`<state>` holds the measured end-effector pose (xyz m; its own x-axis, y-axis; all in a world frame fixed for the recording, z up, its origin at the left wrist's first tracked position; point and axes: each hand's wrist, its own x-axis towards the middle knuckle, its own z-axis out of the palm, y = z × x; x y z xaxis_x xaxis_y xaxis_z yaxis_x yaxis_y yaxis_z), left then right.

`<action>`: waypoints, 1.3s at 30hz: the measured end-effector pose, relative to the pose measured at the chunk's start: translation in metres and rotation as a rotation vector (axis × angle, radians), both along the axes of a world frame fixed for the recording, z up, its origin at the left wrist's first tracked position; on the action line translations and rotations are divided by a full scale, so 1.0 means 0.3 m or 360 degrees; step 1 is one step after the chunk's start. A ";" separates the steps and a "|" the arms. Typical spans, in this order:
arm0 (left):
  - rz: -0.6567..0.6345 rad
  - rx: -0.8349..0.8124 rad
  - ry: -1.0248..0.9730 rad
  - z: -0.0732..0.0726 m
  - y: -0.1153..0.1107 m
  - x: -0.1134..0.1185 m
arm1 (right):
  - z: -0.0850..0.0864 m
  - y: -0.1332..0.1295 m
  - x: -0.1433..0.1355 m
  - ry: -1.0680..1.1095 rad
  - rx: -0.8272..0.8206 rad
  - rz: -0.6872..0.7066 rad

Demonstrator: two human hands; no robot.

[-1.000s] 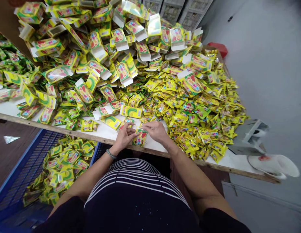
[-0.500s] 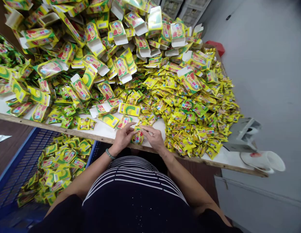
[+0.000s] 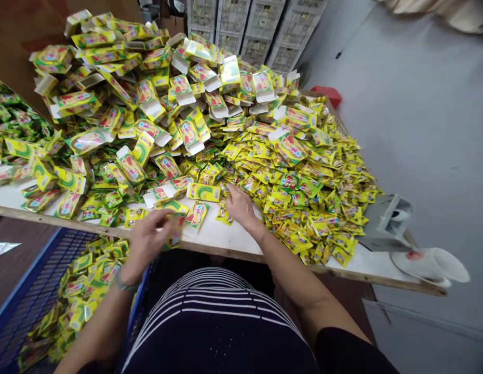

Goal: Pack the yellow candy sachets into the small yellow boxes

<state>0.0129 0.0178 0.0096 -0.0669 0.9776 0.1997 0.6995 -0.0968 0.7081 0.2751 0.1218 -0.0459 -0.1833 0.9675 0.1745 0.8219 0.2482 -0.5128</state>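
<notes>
White table (image 3: 245, 239), pile of printed boxes (image 3: 148, 93) toward far edge, yellow packets (image 3: 299, 192) heaped toward right end, left hand (image 3: 146, 241) pinching blurred box (image 3: 174, 231) at front edge, right hand (image 3: 240, 208) fingers curled at packets, grip unclear, lettering too small to read.

The white worktop (image 3: 214, 228) with a wooden edge is carrying heaped small boxes (image 3: 130, 163), a spreading pile of yellow packets (image 3: 304, 187), and, toward its right end, a grey device (image 3: 387, 221) beside a white container (image 3: 432, 262).
</notes>
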 end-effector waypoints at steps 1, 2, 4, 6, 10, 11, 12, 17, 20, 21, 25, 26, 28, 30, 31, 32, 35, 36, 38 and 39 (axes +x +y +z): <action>0.0140 -0.0056 0.0270 0.046 -0.017 -0.077 | -0.004 0.031 -0.004 -0.0123 -0.0067 0.0018; 0.0314 -0.0150 0.0548 0.086 -0.035 -0.151 | -0.010 0.056 -0.008 -0.0231 -0.0134 0.0058; 0.0625 -0.0332 0.1023 0.140 -0.074 -0.269 | -0.024 0.087 -0.014 -0.0385 -0.0216 0.0135; 0.0873 -0.0423 0.1275 0.154 -0.105 -0.330 | -0.036 0.092 -0.018 -0.0444 -0.0213 0.0168; 0.0814 -0.0305 0.1087 0.102 -0.084 -0.267 | -0.046 0.046 -0.018 -0.0390 -0.0115 -0.0002; 0.0669 -0.0251 0.0954 0.083 -0.052 -0.223 | -0.048 0.028 -0.016 -0.0348 -0.0078 -0.0058; 0.0520 -0.0198 0.0819 0.065 -0.010 -0.171 | -0.052 0.010 -0.013 -0.0287 -0.0029 -0.0103; 0.0083 0.0034 0.0483 0.008 0.305 0.121 | -0.099 -0.070 0.024 0.0248 0.0263 -0.0257; -0.0101 0.0090 0.0629 -0.010 0.488 0.266 | -0.129 -0.113 0.057 0.0400 0.0263 -0.0272; -0.0229 0.0125 0.0706 -0.015 0.538 0.303 | -0.136 -0.127 0.067 0.0405 0.0245 -0.0253; -0.0751 0.0201 0.0935 -0.037 0.674 0.389 | -0.145 -0.168 0.100 0.0382 0.0206 -0.0221; -0.0806 0.0185 0.0955 -0.042 0.693 0.396 | -0.145 -0.173 0.104 0.0371 0.0204 -0.0220; -0.0835 0.0138 0.0975 -0.050 0.718 0.395 | -0.146 -0.178 0.111 0.0341 0.0205 -0.0207; -0.0815 0.0120 0.1029 -0.057 0.728 0.374 | -0.150 -0.180 0.112 0.0307 0.0198 -0.0185; -0.0796 0.0128 0.1070 -0.059 0.730 0.356 | -0.153 -0.181 0.111 0.0290 0.0191 -0.0179; -0.0780 0.0148 0.1106 -0.060 0.729 0.335 | -0.155 -0.183 0.110 0.0269 0.0185 -0.0180; -0.0722 0.0228 0.1035 -0.057 0.718 0.260 | -0.148 -0.191 0.100 0.0196 0.0221 -0.0212; -0.0656 0.0241 0.0914 -0.053 0.710 0.237 | -0.138 -0.194 0.095 0.0178 0.0262 -0.0225; -0.0443 0.0230 0.0514 -0.042 0.682 0.203 | -0.103 -0.193 0.083 0.0207 0.0382 -0.0242; -0.0332 0.0203 0.0247 -0.036 0.661 0.195 | -0.079 -0.189 0.075 0.0274 0.0447 -0.0246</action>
